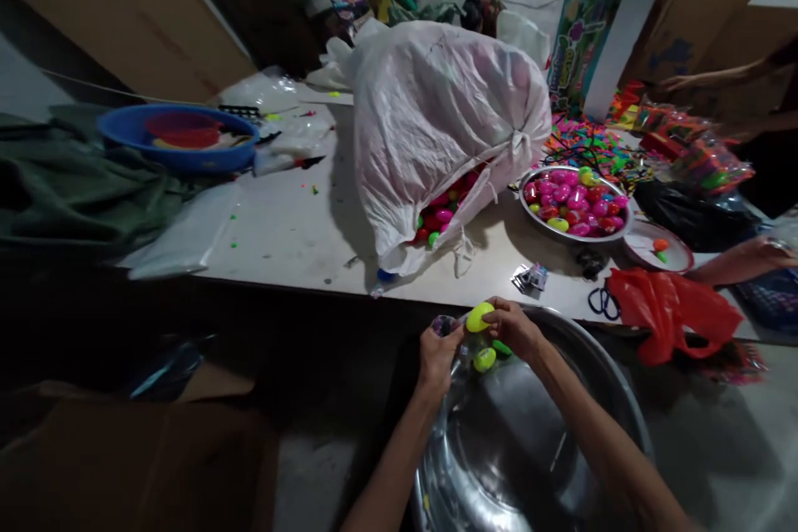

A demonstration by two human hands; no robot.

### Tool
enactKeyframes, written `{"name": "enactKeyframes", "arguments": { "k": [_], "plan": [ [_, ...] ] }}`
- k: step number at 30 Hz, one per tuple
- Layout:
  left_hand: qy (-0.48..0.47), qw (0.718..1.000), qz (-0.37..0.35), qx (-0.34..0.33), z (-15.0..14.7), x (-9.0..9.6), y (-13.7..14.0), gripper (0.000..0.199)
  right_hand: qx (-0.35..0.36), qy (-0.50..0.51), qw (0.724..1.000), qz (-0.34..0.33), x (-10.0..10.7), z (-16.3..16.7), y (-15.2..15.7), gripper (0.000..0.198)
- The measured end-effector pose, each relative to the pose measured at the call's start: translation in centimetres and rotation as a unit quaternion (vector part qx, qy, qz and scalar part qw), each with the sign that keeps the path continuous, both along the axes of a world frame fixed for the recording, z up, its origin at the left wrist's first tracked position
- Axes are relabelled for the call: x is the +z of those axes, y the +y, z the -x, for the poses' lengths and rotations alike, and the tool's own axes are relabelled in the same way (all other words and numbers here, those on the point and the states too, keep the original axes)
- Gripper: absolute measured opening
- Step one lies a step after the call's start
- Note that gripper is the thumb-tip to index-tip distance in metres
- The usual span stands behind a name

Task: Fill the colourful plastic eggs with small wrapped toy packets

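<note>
My right hand (512,327) pinches a yellow plastic egg (480,317) above the far rim of a large metal basin (529,449). Close beside it, my left hand (438,359) is closed on what looks like a clear plastic bag (472,344), partly hidden by the fingers. Just below the held egg sits a yellow-green egg (485,360), with a green piece (502,347) next to it; whether these lie inside the bag I cannot tell. A small dark, patterned item (444,325) shows at my left fingertips.
A big white sack (442,100) of coloured eggs stands on the table (280,241). To its right are a metal bowl (577,234) of eggs, small packets (529,278), scissors (603,303) and a red bag (673,312). Another person's arm (739,260) reaches in at right. A blue tub (178,156) stands left.
</note>
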State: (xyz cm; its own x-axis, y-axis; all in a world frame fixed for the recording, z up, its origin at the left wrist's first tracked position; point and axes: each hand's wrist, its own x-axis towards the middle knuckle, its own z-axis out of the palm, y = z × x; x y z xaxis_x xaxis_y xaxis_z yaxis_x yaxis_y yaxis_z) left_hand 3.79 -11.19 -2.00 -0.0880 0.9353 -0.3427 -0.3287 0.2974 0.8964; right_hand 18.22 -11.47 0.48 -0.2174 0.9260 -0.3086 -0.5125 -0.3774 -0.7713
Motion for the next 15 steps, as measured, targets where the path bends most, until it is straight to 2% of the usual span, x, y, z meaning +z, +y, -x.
{"name": "enactKeyframes", "arguments": {
  "k": [5, 7, 11, 15],
  "plan": [
    [-0.058, 0.993, 0.049, -0.087, -0.3, 0.4, -1.0, 0.024, -0.066, -0.011, 0.998, 0.010, -0.3, -1.4, -0.1, 0.023],
    [-0.067, 0.991, 0.061, -0.097, -0.4, 0.6, -1.3, 0.024, -0.072, -0.017, 0.997, 0.013, -0.4, -1.9, -0.3, 0.024],
    [-0.043, 0.995, 0.058, -0.069, -0.6, 0.4, -1.6, 0.027, -0.069, -0.022, 0.997, 0.001, -0.4, -2.2, -1.3, 0.028],
    [-0.047, 0.997, 0.058, -0.020, -0.9, -0.1, -1.5, 0.032, -0.151, -0.054, 0.987, -0.025, -0.6, -2.0, -2.7, 0.025]
  ]
}}
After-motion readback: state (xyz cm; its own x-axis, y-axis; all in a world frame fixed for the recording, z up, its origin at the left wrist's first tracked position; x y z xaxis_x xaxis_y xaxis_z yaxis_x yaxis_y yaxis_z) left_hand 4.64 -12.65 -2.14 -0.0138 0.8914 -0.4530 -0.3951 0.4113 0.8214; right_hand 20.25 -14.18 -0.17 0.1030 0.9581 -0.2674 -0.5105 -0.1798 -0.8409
